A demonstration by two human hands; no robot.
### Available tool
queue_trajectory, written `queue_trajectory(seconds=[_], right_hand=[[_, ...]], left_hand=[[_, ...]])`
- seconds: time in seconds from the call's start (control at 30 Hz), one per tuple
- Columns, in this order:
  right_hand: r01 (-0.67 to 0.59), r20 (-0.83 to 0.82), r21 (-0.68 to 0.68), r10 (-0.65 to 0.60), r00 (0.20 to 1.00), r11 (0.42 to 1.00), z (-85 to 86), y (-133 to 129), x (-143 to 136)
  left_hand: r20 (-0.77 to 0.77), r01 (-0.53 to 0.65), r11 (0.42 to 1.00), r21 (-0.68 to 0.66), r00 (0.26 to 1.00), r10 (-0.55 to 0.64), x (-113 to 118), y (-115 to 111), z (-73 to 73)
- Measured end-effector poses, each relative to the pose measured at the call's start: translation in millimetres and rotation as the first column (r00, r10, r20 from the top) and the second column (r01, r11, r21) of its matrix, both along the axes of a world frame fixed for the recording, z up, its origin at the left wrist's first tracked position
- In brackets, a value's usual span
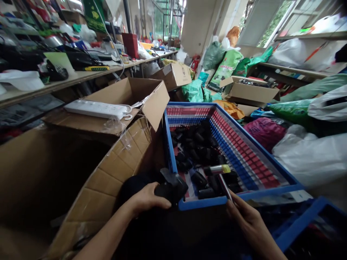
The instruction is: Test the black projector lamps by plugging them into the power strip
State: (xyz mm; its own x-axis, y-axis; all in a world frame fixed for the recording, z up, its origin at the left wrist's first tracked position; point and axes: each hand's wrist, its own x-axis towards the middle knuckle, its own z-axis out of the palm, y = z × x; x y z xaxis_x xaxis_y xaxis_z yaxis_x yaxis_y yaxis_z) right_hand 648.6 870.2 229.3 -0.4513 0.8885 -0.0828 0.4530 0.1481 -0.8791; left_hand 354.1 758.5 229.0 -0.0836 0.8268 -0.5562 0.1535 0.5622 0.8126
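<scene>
My left hand (148,198) is closed around a dark plastic part (172,187), whose exact kind I cannot make out, at the near left corner of the blue crate (195,204). With my right hand (242,211) I grip the thin metal handle of a small hammer (223,186). Its head has a yellowish face at one end and a dark one at the other, and it hangs over the crate's near side. Inside the crate, many black cylindrical parts (199,139) lie heaped on a red, white and blue striped lining (241,144).
Open cardboard boxes (114,159) stand at the left, with a white power strip (97,109) lying across one. A cluttered workbench (81,76) runs behind them. Full sacks and bags (311,155) crowd the right side. Another blue crate (300,224) is at the lower right.
</scene>
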Motion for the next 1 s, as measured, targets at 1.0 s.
queue_trajectory(seconds=[1.0], right_hand=[[-0.477,0.272,0.248,0.412,0.87,0.843,-1.4,-2,-6]], left_hand=[[-0.633,0.275,0.959,-0.075,0.73,-0.258,7,5,5.0]])
